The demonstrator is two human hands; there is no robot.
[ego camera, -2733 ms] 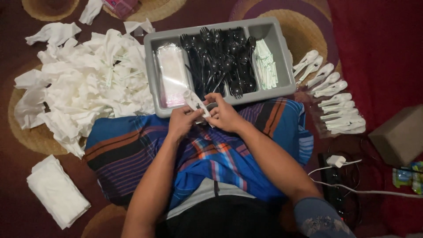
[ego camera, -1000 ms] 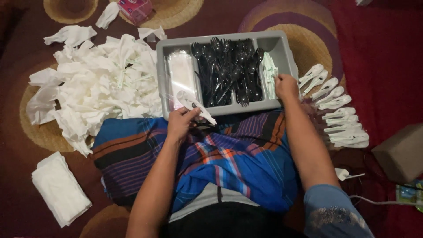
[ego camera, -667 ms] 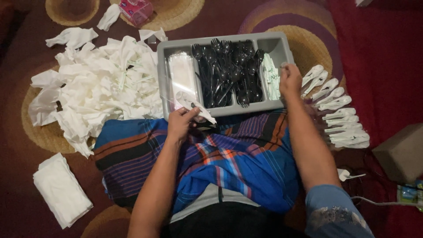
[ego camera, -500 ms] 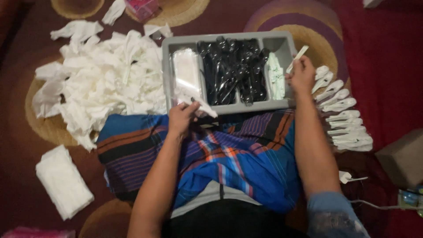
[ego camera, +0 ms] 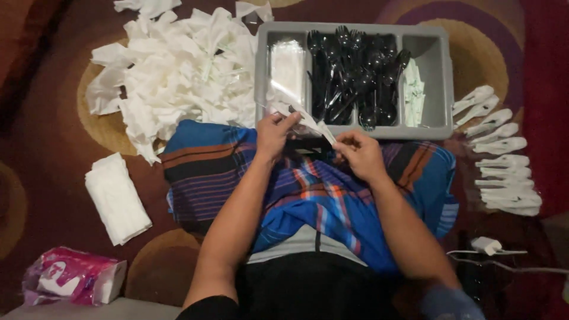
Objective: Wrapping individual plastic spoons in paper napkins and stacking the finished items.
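My lap is draped in a striped blue sarong [ego camera: 308,189], and above it sits the grey cutlery tray [ego camera: 441,77] of black plastic spoons [ego camera: 355,77]. My left hand [ego camera: 272,133] and right hand [ego camera: 358,154] both pinch one clear wrapper sleeve [ego camera: 308,121] just over the tray's near edge. I judge it best to keep it taut. The heap of crumpled napkins [ego camera: 178,65] crowds my left; finished white packets [ego camera: 501,160] line my right.

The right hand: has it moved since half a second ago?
Yes. The right hand has come back from the grey tray's right end to its front edge, meeting the left hand at a clear sleeve.
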